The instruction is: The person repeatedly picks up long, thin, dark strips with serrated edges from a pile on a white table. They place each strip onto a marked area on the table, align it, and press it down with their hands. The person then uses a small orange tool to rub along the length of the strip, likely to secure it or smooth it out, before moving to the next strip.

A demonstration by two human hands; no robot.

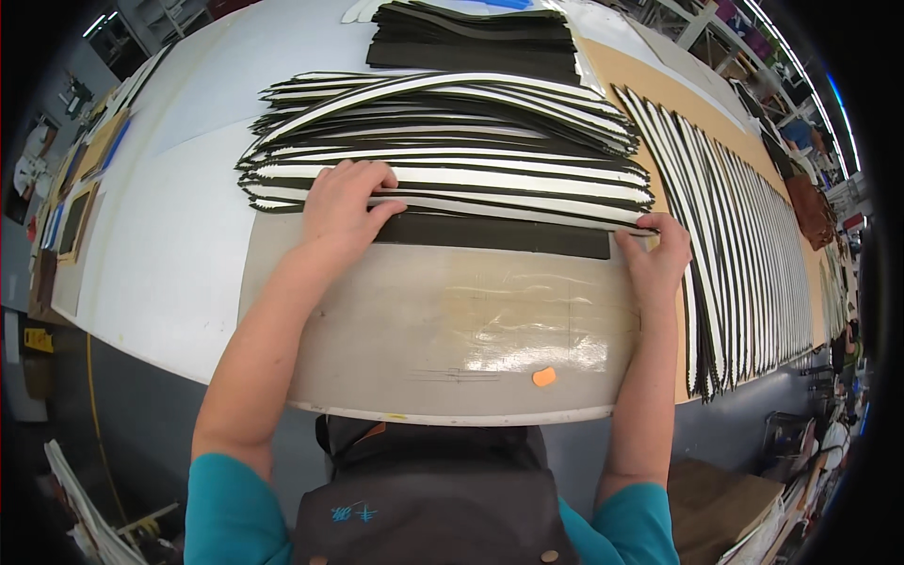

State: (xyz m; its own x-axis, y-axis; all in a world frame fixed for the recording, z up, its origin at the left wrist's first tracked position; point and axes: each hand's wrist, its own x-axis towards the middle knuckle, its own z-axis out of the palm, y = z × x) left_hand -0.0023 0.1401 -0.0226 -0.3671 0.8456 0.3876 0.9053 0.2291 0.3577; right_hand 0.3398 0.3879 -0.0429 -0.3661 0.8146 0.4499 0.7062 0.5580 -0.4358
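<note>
A heap of long, narrow black-and-white strips (452, 175) lies across the table in front of me. My left hand (347, 209) is at the heap's near left, its thumb and fingers closed around the edge of the nearest strip (527, 213). That strip's right end is pinched between the thumb and fingers of my right hand (662, 256). Just on the near side lies a plain black strip (490, 236), flat on the grey work sheet (377, 320); its left end is hidden by my left hand.
Behind the heap sits a stack of black strips (471, 47). More black-and-white strips (734, 254) are fanned out on a brown board at the right. A small orange piece (544, 377) rests near the table's front edge. White sheeting (179, 207) covers the left side.
</note>
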